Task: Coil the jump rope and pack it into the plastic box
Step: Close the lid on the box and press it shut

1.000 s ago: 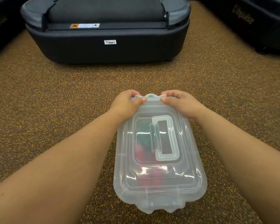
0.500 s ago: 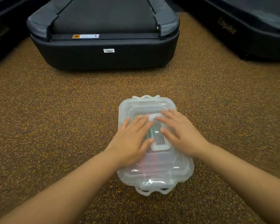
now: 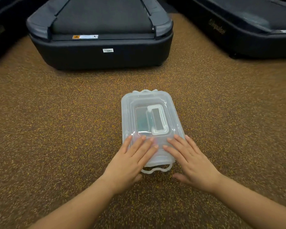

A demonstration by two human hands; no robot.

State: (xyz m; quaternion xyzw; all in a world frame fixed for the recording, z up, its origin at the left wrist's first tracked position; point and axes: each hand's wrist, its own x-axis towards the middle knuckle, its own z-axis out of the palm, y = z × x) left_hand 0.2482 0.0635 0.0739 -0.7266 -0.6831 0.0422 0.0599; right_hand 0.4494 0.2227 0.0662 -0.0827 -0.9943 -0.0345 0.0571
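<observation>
A clear plastic box [image 3: 130, 116] lies on the speckled brown floor with its lid on and its flat handle [image 3: 157, 119] folded down. Blurred green and red shapes, probably the jump rope [image 3: 143, 124], show faintly through the lid. My left hand [image 3: 130, 159] rests flat, fingers spread, on the near left end of the lid. My right hand [image 3: 191, 161] rests flat on the near right end. Both thumbs hang beside the near latch [image 3: 155, 169]. Neither hand grips anything.
A dark treadmill base [image 3: 102, 52] stands just beyond the box. Another dark machine [image 3: 238, 30] runs along the far right, and a third [image 3: 0, 33] along the far left. Brown speckled flooring [image 3: 56, 129] surrounds the box.
My hands left the far latch, slid back over the lid's middle, and now lie flat on its near end. The view has pulled back from the box.
</observation>
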